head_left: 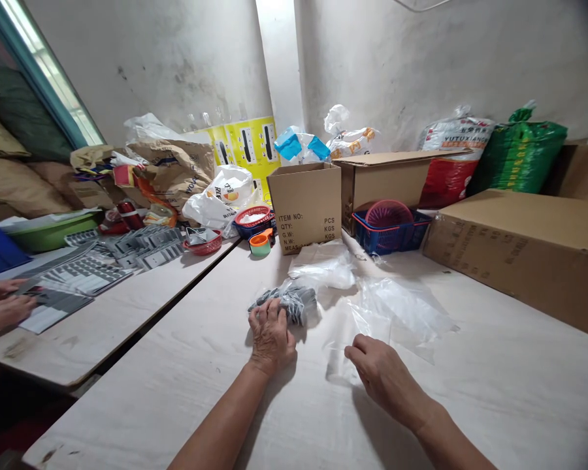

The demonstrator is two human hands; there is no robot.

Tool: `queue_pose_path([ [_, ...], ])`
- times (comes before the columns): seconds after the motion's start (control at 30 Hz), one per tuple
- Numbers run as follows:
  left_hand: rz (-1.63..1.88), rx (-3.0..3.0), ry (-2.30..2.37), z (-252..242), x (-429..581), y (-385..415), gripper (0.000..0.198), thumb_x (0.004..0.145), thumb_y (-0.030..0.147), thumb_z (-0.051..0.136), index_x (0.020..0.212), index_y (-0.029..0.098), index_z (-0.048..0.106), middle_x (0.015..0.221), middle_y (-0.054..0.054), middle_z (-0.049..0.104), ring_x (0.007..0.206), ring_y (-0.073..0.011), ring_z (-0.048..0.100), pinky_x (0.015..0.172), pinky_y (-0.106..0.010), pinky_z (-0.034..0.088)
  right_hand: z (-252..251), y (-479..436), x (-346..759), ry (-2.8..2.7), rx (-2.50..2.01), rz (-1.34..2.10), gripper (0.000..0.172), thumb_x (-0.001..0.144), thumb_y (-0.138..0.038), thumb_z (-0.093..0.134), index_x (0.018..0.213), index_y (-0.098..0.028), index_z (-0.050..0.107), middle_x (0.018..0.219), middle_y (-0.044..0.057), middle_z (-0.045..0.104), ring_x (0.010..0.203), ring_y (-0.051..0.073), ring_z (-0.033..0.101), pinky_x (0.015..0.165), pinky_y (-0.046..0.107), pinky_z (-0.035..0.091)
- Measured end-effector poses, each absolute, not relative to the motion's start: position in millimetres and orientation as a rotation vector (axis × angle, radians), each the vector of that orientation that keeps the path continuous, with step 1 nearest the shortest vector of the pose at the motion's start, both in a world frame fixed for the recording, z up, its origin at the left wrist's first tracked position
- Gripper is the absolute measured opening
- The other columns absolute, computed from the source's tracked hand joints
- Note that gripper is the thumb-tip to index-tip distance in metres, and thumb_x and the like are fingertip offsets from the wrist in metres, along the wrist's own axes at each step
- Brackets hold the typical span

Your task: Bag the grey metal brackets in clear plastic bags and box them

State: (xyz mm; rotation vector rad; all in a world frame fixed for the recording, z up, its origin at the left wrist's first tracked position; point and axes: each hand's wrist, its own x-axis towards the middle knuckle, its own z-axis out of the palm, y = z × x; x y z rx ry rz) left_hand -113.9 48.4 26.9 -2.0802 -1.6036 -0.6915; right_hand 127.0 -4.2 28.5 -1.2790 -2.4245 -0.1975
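Note:
My left hand (270, 336) lies over the near side of a clear plastic bag packed with dark grey pieces (301, 303), its fingers curled onto it. What the pieces are cannot be made out through the film. To the right, my right hand (379, 372) pinches the edge of an empty clear plastic bag (343, 339) between thumb and fingers. Beyond it a loose pile of clear bags (406, 310) lies flat on the table. Another stack of clear bags (323, 264) rests against the foot of an open cardboard box (304, 202).
At the left, a co-worker's hands (7, 303) touch grey printed cards (85, 271) on an adjoining table, across a dark gap. Blue baskets (392, 232) and a large carton (519, 254) stand at the right. An orange and green tape dispenser (260, 243) sits left of the open box.

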Motion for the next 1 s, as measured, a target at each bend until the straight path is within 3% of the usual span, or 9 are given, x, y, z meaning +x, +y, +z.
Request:
queue_pose_path([
  [0.17, -0.658, -2.064, -1.603, 22, -113, 51, 0.026, 0.068, 0.018, 0.054, 0.093, 0.014, 0.062, 0.127, -0.016, 0.048, 0.122, -0.0320, 0.036, 0.103, -0.050, 0.017, 26, -3, 127, -2.417, -1.266, -0.191, 0.024, 0.070, 0.007, 0.041, 0.067, -0.017, 0.047, 0.070, 0.002, 0.046, 0.062, 0.013, 0.036, 0.056, 0.028, 0.018],
  [0.37, -0.709, -1.966, -1.603, 9, -115, 64, 0.017, 0.078, 0.012, 0.047, 0.079, 0.018, 0.064, 0.119, -0.010, 0.056, 0.112, -0.0280, 0.044, 0.097, -0.047, 0.023, 26, -3, 126, -2.404, -1.282, -0.215, 0.025, 0.069, 0.007, 0.040, 0.066, -0.017, 0.045, 0.068, 0.001, 0.044, 0.060, 0.012, 0.033, 0.054, 0.028, 0.017],
  [0.53, -0.734, -1.916, -1.604, 7, -116, 73, 0.018, 0.078, 0.014, 0.052, 0.064, 0.019, 0.062, 0.112, -0.005, 0.062, 0.103, -0.0283, 0.047, 0.090, -0.047, 0.025, 28, -4, 126, -2.414, -1.272, -0.206, 0.025, 0.068, 0.007, 0.040, 0.066, -0.017, 0.046, 0.069, 0.001, 0.045, 0.060, 0.013, 0.034, 0.055, 0.028, 0.018],
  [0.73, -0.757, -1.895, -1.582, 5, -113, 76, 0.016, 0.078, 0.014, 0.053, 0.066, 0.019, 0.062, 0.104, -0.005, 0.065, 0.103, -0.0278, 0.048, 0.090, -0.048, 0.023, 27, -4, 126, -2.417, -1.269, -0.186, 0.025, 0.068, 0.007, 0.040, 0.067, -0.017, 0.047, 0.070, 0.002, 0.046, 0.062, 0.013, 0.036, 0.055, 0.028, 0.018],
  [1.0, -0.719, -1.908, -1.660, 7, -106, 66, 0.020, 0.077, 0.011, 0.049, 0.064, 0.019, 0.062, 0.123, -0.008, 0.056, 0.115, -0.0303, 0.042, 0.095, -0.051, 0.025, 25, -3, 126, -2.404, -1.249, -0.196, 0.024, 0.070, 0.006, 0.039, 0.066, -0.017, 0.048, 0.068, 0.001, 0.044, 0.060, 0.012, 0.034, 0.054, 0.028, 0.017],
])
